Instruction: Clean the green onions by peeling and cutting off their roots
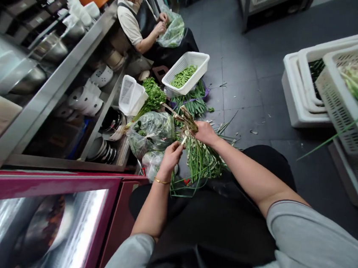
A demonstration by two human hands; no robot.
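My left hand point(172, 156), with a thin gold bracelet at its wrist, pinches the white end of a green onion point(184, 139). Just to the right and a little higher, my right hand point(205, 133) is closed round a bundle of brownish roots and stalks point(188, 118). Long green onions point(203, 158) lie in a heap beneath both hands. Clear bags of greens point(151, 133) rest beside my left hand. My right palm is hidden from view.
A white basket of green pods point(184, 75) stands ahead, near a seated person holding a bag point(173, 33). Stacked white crates point(298, 91) with green onions are at the right. A metal shelf point(52, 91) and a red-framed glass cabinet point(111, 212) flank the left.
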